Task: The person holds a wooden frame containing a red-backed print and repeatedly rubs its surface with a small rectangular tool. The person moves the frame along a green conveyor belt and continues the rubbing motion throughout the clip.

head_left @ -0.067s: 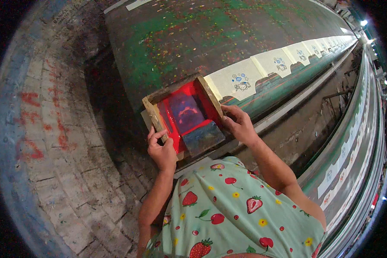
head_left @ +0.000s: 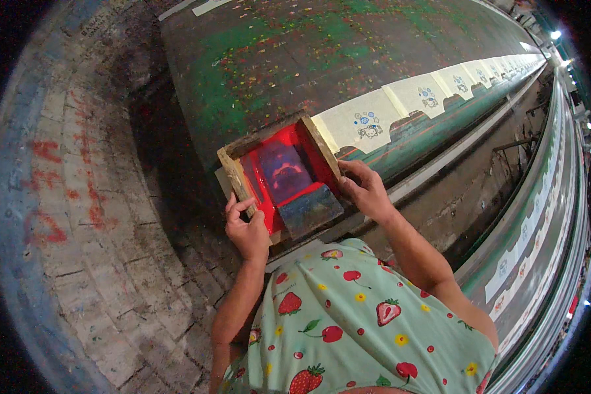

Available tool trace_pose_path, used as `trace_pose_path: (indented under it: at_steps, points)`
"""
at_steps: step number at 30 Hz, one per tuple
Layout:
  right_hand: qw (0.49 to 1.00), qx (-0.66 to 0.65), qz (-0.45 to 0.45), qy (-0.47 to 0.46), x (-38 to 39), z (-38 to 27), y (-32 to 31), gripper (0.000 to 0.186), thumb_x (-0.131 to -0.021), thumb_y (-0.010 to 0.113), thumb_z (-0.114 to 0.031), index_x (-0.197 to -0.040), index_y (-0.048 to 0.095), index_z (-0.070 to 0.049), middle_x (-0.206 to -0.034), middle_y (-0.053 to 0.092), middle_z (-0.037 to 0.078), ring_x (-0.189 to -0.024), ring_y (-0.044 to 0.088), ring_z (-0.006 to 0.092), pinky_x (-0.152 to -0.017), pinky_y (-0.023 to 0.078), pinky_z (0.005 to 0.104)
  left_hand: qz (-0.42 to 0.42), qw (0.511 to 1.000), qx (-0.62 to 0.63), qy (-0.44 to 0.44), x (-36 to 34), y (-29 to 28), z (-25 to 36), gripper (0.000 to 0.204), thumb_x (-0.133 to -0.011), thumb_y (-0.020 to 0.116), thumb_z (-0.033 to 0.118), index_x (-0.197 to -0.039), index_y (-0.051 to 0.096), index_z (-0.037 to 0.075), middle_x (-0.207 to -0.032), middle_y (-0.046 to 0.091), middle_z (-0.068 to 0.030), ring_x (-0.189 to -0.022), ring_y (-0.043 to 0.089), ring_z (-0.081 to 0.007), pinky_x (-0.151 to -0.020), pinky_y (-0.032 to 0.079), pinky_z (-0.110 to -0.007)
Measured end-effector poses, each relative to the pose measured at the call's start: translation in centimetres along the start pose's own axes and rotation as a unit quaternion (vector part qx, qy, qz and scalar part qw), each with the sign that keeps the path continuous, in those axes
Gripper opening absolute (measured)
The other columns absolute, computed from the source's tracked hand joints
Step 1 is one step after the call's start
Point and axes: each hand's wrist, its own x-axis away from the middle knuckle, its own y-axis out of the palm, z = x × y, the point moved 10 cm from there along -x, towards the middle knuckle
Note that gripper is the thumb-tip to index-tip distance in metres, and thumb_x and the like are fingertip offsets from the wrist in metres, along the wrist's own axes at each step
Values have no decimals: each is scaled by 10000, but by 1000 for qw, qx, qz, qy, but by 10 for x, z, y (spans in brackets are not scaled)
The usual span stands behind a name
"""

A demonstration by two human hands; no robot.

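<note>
Both of my hands grip a wooden-framed printing screen (head_left: 233,172) at the near left end of a long green table. My left hand (head_left: 248,230) is closed on its left side rail, and my right hand (head_left: 366,190) pinches the right rail near its lower corner. Inside the frame, red ink surrounds a purple mesh patch (head_left: 284,172). A dark squeegee-like block (head_left: 312,211) lies across the frame's near end, touched by neither hand. Pale fabric pieces (head_left: 368,125) printed with small blue-and-black figures run in a row to the right; part of one shows beneath the frame's left side.
The long table (head_left: 295,65) is speckled with coloured ink and stretches far to the right. A metal rail (head_left: 433,172) follows its near edge. Another table with printed pieces (head_left: 515,256) stands at right. Paved floor (head_left: 105,262) with red paint marks lies at left.
</note>
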Motion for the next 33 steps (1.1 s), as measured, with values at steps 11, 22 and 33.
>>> trace_pose_path:
  at_steps: [11,22,33]
  points:
    - [996,-49,-67,13,-11,10,1,449,-1091,646,38,-1538,660,4,-1376,661,112,-1316,642,211,-1149,500,349,1,996,78,-37,-6,7,-20,340,-800,729,-141,-1103,794,0,-1700,551,-299,-1584,544,-384,-1310,412,-465]
    - [999,-25,-21,-38,-4,0,-42,397,-1035,685,79,-1419,746,-6,-1291,728,131,-1199,719,229,-1057,578,370,15,992,94,-80,-5,4,-22,306,-814,706,-168,-1057,777,4,-1753,484,-301,-1591,534,-372,-1290,430,-463]
    - [944,122,-63,-300,27,-76,-36,407,-857,826,79,-1241,801,-56,-1285,755,148,-1164,734,356,-986,606,461,12,996,43,-80,-6,2,-23,231,-824,724,-138,-992,765,15,-1754,487,-296,-1595,527,-368,-1295,414,-459]
